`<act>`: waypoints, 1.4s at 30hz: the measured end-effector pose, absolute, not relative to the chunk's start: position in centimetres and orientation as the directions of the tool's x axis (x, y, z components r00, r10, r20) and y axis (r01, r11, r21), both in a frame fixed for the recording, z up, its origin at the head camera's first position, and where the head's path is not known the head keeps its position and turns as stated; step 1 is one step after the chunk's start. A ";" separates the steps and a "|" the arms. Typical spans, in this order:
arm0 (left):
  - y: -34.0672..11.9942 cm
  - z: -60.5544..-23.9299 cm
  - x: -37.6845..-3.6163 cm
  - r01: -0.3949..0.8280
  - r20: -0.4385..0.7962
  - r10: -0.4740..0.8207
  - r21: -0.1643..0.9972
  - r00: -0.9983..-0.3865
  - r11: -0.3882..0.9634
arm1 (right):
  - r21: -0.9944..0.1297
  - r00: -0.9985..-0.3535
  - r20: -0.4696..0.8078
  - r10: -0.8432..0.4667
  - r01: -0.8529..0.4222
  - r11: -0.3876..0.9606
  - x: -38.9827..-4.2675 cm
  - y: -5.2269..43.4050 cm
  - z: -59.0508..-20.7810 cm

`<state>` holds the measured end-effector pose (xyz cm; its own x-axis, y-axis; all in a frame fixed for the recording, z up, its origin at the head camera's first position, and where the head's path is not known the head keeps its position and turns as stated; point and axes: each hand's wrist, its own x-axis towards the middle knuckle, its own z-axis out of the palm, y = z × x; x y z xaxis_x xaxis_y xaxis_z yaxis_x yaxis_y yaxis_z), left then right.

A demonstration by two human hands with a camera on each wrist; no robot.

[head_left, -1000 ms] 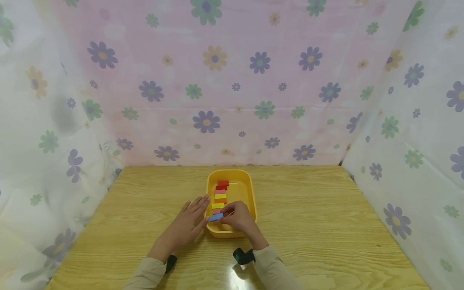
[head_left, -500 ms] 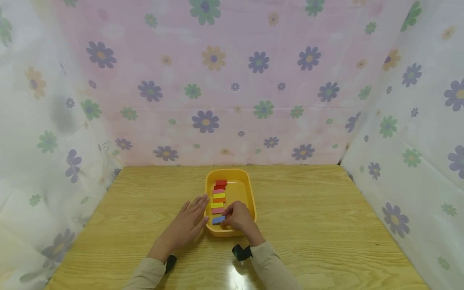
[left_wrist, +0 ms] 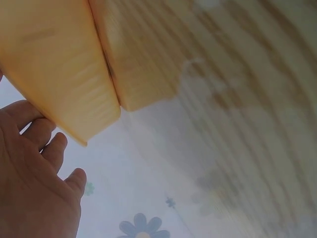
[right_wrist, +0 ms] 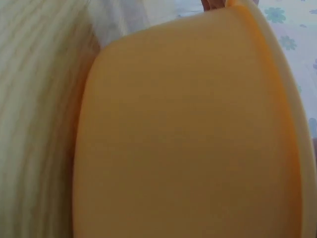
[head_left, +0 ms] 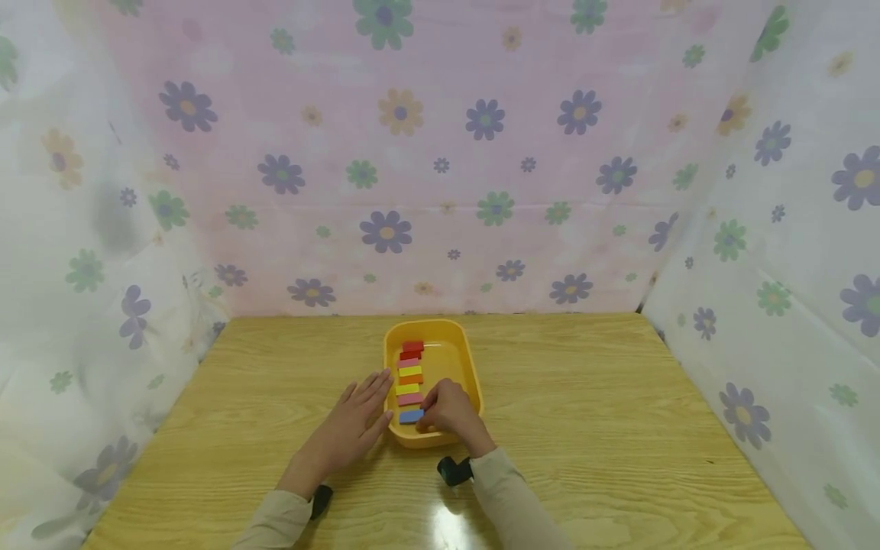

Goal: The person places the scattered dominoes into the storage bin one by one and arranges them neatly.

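A yellow plastic tray [head_left: 450, 370] stands on the table, with a row of small coloured blocks along its left side. At the near end of that row lies a blue block [head_left: 411, 416], its right end pinched by my right hand [head_left: 455, 412]. Just beyond it is a pink block [head_left: 410, 399], then a yellow block [head_left: 407, 389]. My left hand [head_left: 347, 428] rests with fingers extended at the tray's left rim. In the left wrist view, those fingertips touch the rim of the tray [left_wrist: 59, 74]. The tray's outer wall [right_wrist: 188, 124] fills most of the right wrist view and hides the right hand.
Farther up the row are an orange block [head_left: 411, 379] and a red block [head_left: 412, 347]. Wood-grain table [head_left: 584, 412] surrounds the tray. A flowered curtain [head_left: 440, 191] closes off the back and both sides. Dark wrist straps [head_left: 454, 470] show below the hands.
The blue block has gone from tilted near the left rim to lying lower inside the tray, slightly apart from the pink one. My left hand has stayed at the rim.
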<state>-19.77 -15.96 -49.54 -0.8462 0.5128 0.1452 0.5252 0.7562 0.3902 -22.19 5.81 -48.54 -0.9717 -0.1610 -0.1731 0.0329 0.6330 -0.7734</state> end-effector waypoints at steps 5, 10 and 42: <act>-15.9 -49.6 -19.9 0.526 0.153 0.509 0.382 -0.847 0.760 | -0.750 -0.966 -0.199 -0.166 0.041 0.660 -22.9 5.8 -48.5; -16.0 -49.8 -20.0 0.538 0.165 0.516 0.373 -0.840 0.756 | -0.747 -0.963 -0.216 -0.158 0.059 0.662 -23.5 5.9 -48.9; -16.0 -49.9 -20.0 0.548 0.191 0.516 0.371 -0.835 0.750 | -0.773 -0.970 -0.130 -0.207 -0.032 0.633 -23.5 5.5 -48.9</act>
